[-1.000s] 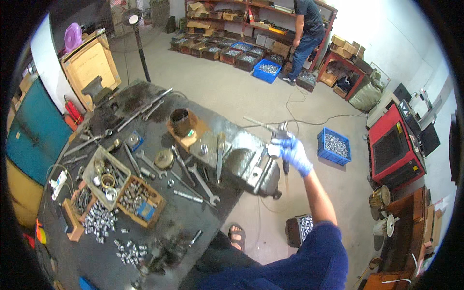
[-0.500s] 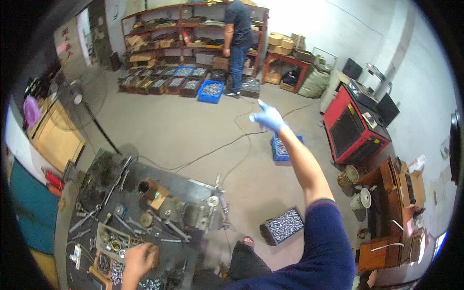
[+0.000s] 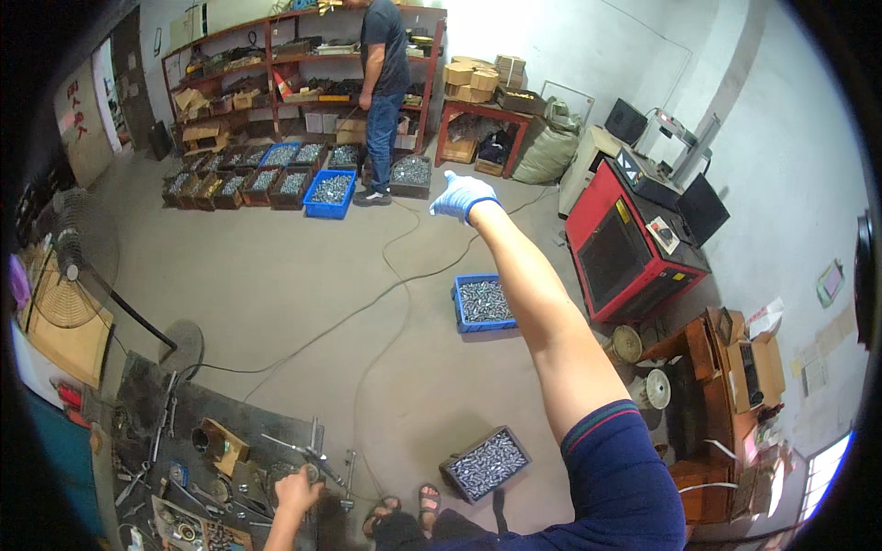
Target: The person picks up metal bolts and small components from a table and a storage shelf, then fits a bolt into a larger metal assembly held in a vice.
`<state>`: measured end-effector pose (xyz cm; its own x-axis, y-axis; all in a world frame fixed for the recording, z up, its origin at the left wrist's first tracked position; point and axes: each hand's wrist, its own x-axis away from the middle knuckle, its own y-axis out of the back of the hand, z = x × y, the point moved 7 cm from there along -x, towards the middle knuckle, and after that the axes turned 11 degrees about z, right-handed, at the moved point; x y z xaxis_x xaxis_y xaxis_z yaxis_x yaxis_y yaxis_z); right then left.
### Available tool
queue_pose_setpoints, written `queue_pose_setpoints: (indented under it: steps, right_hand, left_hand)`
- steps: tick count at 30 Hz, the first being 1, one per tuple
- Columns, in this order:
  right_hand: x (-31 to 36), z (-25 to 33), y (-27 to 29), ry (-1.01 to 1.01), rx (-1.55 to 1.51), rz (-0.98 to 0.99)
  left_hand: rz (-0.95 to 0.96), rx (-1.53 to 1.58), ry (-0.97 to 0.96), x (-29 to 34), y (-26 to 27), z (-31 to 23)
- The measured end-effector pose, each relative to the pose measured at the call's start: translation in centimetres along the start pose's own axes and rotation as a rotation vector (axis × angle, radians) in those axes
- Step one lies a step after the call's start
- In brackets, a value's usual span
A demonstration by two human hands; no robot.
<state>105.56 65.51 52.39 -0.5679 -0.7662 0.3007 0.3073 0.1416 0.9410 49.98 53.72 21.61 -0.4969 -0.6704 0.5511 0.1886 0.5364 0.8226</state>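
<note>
My right hand (image 3: 462, 196), in a pale blue glove, is stretched far out in front above the floor, with its fingers apart and nothing in them. Beneath that forearm stands a blue crate (image 3: 484, 303) full of small metal parts. Bare and ungloved, my left hand (image 3: 298, 493) is at the right edge of the workbench, its fingers curled at the round top of a metal fixture (image 3: 323, 462). What the fingers close on is mostly hidden. Spanners and loose metal parts lie on the dark workbench (image 3: 197, 399) beside it.
A dark box of metal parts (image 3: 487, 464) sits on the floor near my feet. Another person (image 3: 381, 92) stands by the shelves at the back, beside several part-filled boxes. A cable (image 3: 367, 308) crosses the floor. A fan (image 3: 78, 266) stands left, a red machine (image 3: 625, 239) right.
The view has swung right and down. My left hand has gone from above the parts tray to the fixture at the bench edge. My right arm stays outstretched.
</note>
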Motion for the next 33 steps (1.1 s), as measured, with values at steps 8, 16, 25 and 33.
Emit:
queue_pose_setpoints:
  steps: [8,16,25,33]
  right_hand:
    - [-13.6,1.1,3.7,0.032,0.166,-0.090]
    - [-33.2,-1.6,7.1,-0.064,0.115,0.012]
    - [-58.5,-8.2,14.1,-0.030,0.143,0.101]
    - [-88.1,-13.1,17.1,0.036,0.153,0.173]
  left_hand:
    - [0.219,0.145,0.138,-1.6,-0.2,2.1]
    - [0.153,0.375,-0.005,-14.5,9.5,-3.7]
    - [0.098,0.242,0.110,-39.5,30.2,-6.4]
    - [0.157,0.844,0.274,-62.2,25.1,-10.2]
